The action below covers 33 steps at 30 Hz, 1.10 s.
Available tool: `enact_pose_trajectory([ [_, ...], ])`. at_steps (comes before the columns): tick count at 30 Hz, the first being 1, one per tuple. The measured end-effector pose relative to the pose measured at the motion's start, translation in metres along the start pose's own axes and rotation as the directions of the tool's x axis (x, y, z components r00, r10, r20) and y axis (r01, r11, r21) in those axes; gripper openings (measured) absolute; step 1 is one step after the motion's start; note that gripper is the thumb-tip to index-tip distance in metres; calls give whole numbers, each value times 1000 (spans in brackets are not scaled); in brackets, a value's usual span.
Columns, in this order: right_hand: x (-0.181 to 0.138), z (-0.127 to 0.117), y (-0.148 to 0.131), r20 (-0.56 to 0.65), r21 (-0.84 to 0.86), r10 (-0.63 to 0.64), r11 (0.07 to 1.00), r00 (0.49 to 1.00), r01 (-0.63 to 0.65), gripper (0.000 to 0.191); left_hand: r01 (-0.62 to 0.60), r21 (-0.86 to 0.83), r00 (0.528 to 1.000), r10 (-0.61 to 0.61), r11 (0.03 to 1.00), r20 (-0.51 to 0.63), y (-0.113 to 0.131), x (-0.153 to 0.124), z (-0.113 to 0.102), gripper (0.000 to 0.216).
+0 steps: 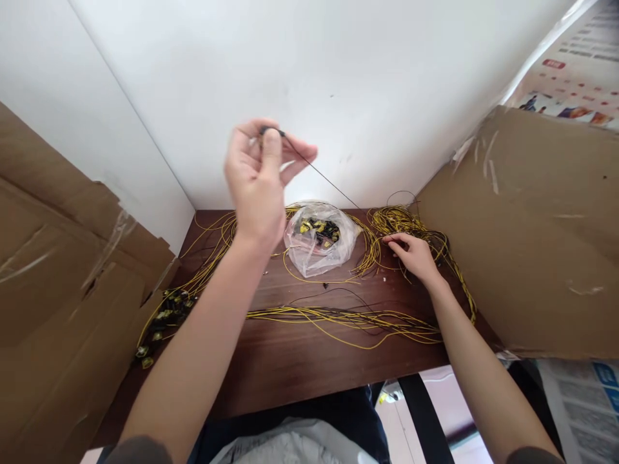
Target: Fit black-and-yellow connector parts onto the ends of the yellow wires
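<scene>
My left hand [258, 183] is raised above the dark wooden table [290, 367] and pinches the end of a thin black wire [322, 173] that runs down to the right. My right hand [413, 254] rests low on the table with its fingers curled on a tangle of yellow and black wires [406, 222] at the back right. A clear plastic bag [319, 240] with small black and yellow pieces lies between the hands. More yellow wires [348, 319] stretch across the table's middle.
Brown cardboard sheets [58, 290] stand at the left, and another cardboard sheet [527, 238] at the right. A white wall [338, 84] is behind. A pile of small black and yellow pieces [164, 316] lies at the table's left edge.
</scene>
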State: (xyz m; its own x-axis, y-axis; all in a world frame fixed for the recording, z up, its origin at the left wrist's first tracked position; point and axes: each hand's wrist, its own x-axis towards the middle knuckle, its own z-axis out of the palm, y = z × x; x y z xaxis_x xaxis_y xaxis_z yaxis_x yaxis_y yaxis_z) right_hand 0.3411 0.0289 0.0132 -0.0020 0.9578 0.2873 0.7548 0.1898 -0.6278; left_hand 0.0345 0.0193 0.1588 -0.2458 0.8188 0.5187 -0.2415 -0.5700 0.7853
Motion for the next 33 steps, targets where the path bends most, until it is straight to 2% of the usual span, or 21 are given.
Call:
enact_pose_trajectory([
  [4,13,-2,-4,6,83,4,997,1000,-5,28,-74,31,995,72,997,71,21,-5,-23,5],
  [8,18,-2,-5,18,33,-19,999,1000,18,26,-41,47,994,36,998,100,8,-14,-39,5],
  [10,15,-1,-4,38,-1,-37,999,999,37,25,50,166,994,-65,985,88,-8,-18,-44,6],
  [12,11,0,-3,32,-20,-61,998,998,61,24,64,409,980,-134,910,145,-26,-25,-45,10],
  [14,8,0,-3,19,-9,-84,996,996,84,24,0,652,934,-233,758,270,-41,-34,-43,13],
  [16,6,-1,-5,9,6,-95,995,995,95,23,-149,815,864,-327,560,383,-51,-46,-39,17],
  [18,5,-2,-7,2,13,-91,996,996,91,24,-334,847,790,-367,413,490,-58,-58,-33,19],
  [20,5,-4,-7,-3,22,-84,996,996,84,24,-494,805,702,-395,329,592,-61,-68,-29,22],
  [22,5,-4,-6,-2,34,-77,996,997,77,25,-593,760,652,-396,265,647,-64,-75,-27,32],
  [23,5,-4,-5,-1,38,-74,997,997,74,26,-620,749,642,-396,236,656,-65,-77,-27,37],
  [25,4,-4,-3,0,43,-69,997,998,69,26,-639,747,642,-406,185,650,-67,-78,-28,42],
  [29,2,-3,1,5,52,-68,996,998,67,27,-616,782,677,-444,96,587,-68,-74,-32,40],
  [33,0,-4,3,8,65,-69,996,998,68,28,-566,823,732,-432,47,528,-68,-69,-36,24],
])
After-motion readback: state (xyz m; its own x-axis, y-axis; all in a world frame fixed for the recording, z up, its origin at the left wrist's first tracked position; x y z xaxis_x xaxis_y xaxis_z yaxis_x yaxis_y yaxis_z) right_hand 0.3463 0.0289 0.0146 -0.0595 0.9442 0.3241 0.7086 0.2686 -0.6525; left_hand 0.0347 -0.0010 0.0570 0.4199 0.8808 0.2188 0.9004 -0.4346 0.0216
